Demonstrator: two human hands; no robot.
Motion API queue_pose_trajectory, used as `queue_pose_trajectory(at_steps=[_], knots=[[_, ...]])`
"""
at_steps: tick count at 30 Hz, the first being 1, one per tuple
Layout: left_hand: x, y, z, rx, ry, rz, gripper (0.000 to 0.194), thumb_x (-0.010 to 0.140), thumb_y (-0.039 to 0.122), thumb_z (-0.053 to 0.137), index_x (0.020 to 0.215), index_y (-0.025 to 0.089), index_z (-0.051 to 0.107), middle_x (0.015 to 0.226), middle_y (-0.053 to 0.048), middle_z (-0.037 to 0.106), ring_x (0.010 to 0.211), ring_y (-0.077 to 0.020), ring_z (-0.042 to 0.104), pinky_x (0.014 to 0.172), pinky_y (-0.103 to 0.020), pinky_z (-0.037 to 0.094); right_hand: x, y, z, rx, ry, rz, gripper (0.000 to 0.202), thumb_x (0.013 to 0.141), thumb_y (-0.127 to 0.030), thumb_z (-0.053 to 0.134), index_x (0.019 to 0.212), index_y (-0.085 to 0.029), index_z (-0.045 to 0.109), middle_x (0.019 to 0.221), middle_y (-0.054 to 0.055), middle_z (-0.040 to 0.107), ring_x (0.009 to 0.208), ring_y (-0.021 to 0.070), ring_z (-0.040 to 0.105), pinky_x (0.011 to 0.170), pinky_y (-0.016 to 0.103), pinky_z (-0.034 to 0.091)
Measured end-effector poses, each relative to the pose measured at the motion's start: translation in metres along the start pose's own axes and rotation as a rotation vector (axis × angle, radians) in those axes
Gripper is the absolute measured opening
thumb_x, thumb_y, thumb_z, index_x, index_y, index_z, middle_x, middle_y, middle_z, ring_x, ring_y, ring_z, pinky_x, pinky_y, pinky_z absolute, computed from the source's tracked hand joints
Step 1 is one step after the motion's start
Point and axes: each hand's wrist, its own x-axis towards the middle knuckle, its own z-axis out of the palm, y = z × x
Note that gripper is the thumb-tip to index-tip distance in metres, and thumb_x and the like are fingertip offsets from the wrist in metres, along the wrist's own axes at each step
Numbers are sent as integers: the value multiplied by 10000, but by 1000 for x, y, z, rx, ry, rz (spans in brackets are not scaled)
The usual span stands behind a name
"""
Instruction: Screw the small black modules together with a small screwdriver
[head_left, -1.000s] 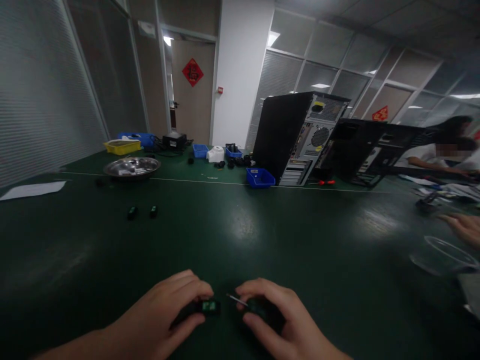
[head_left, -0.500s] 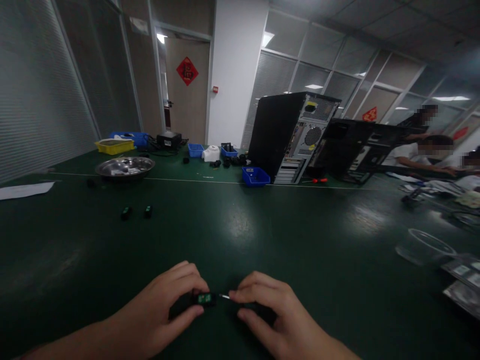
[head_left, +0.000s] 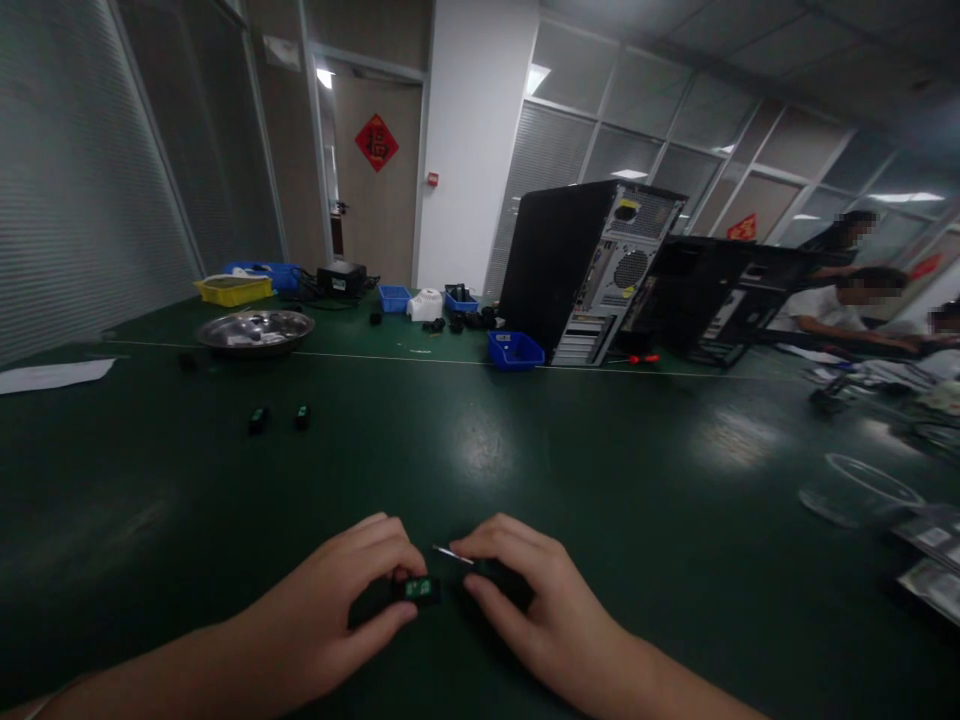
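My left hand pinches a small black case with a green circuit board between thumb and fingers, low over the green tabletop. Opposite it, my right hand has a thin, shiny metal tool at its thumb and index fingertips. The tool's tip points up and left, just above and apart from the case; what kind of tool it is, I cannot make out. Farther off to the left, two similar small black pieces, one nearer the left and one beside it, lie on the table with green faces showing.
A metal bowl with parts stands at the back left, near a yellow tray. Behind a blue bin rises a black computer tower. A clear plastic tub is at right. Other people sit at the far right.
The metal tool has swung from pointing at the case's right end to lying above it, as my right hand moved slightly up and left. The case has shifted slightly right with my left hand.
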Motion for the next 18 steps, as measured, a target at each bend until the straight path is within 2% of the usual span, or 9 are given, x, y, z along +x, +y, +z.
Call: queue_pose_trajectory(at_steps=[4, 6, 10, 18], knots=[[-2, 1, 0, 16, -1, -11, 228, 884, 75, 536, 1056, 208, 603, 997, -35, 617, 896, -204, 586, 785, -306, 465, -4, 0, -5, -10, -54, -21, 354, 936, -72, 532, 1245, -222, 617, 1124, 82, 657, 1026, 198, 636, 911, 315, 521], [-2, 4, -1, 18, -12, -31, 228, 874, 80, 556, 1056, 207, 608, 1001, -39, 621, 904, -211, 592, 792, -309, 473, -8, 2, -6, -47, -33, -14, 408, 901, -48, 533, 1270, -216, 576, 1152, 93, 653, 1064, 211, 624, 944, 332, 511], [0, 4, -1, -16, -19, -50, 242, 848, 85, 617, 1051, 217, 628, 1004, -34, 631, 906, -208, 604, 796, -292, 484, -12, 10, -4, -66, -76, -24, 345, 829, -36, 538, 1132, -188, 606, 1061, 97, 666, 977, 218, 643, 872, 328, 539], [3, 1, -2, -13, -35, -23, 259, 855, 40, 578, 1043, 206, 640, 1006, -44, 629, 923, -206, 605, 803, -296, 482, -9, 10, -4, -186, -161, 15, 334, 814, -72, 571, 1114, -198, 646, 1075, 98, 684, 987, 254, 618, 905, 410, 487]])
